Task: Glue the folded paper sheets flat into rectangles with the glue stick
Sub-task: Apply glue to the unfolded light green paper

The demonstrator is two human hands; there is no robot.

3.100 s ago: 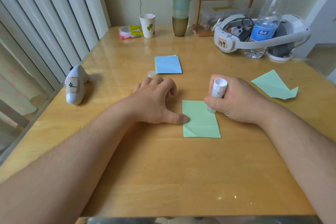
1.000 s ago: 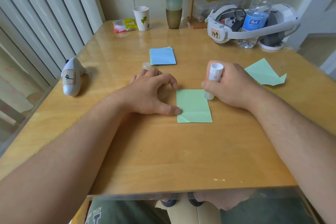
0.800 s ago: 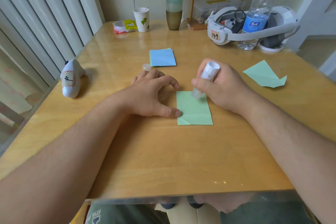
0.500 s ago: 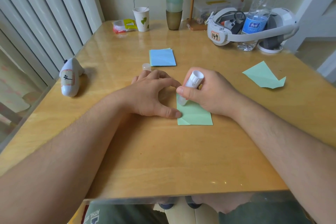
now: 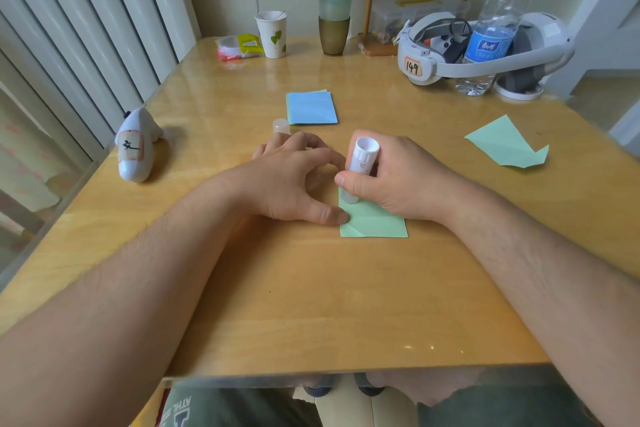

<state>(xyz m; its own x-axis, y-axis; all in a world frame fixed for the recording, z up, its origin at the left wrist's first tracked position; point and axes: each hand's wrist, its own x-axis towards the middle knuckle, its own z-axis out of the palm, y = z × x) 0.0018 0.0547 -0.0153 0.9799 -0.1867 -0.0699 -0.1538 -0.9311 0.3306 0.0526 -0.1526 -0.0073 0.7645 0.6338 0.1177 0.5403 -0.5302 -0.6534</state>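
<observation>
I am partway through gluing: my right hand (image 5: 391, 180) is wrapped around a white plastic glue stick (image 5: 360, 170), held upright with its tip pressed onto the far left part of a pale green folded paper rectangle (image 5: 375, 224) lying flat on the glossy honey-coloured wooden table (image 5: 311, 305), directly in front of me. My left hand (image 5: 294, 180) holds nothing; its fingers are arched and its thumb tip presses the left edge of the paper to keep it from sliding. I judge that I am spreading glue, and that the next move calls for lifting the stick away and pressing the thin sheet down flat without creasing it.

The paper looks light and crisp, with faint fold lines. Beyond my left hand stands the small translucent glue cap (image 5: 281, 125), and just past it lies a neat blue folded paper rectangle (image 5: 311, 107), seemingly finished. Well to my right lies another pale green folded sheet (image 5: 505, 146), irregular and pointed, apparently waiting its turn.
</observation>
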